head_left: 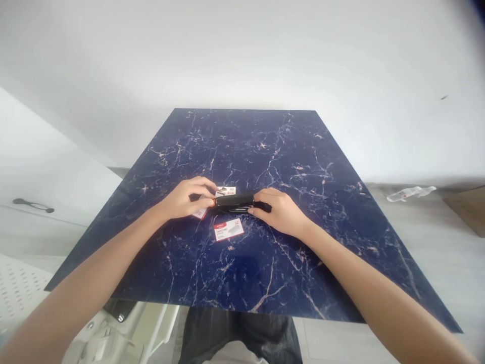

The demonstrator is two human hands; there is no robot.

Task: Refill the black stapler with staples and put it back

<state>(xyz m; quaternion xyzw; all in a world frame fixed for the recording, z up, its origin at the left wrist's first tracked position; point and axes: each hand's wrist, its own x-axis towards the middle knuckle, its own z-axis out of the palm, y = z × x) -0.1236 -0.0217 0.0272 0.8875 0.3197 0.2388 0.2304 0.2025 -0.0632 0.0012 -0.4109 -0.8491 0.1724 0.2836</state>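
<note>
A black stapler (235, 201) lies across the middle of a dark blue marbled table (265, 151). My left hand (187, 198) pinches its left end with curled fingers. My right hand (278, 211) grips its right end, fingers wrapped over it. A small white and red staple box (228, 229) lies flat just in front of the stapler. A second such box (226, 191) shows behind the stapler. A third (199, 214) peeks out under my left hand, mostly hidden.
A white wall stands behind the table. A plastic bottle (411, 192) lies on the grey floor at the right, near a brown board (468, 207). A white perforated surface (18, 285) and white plastic parts sit low at the left.
</note>
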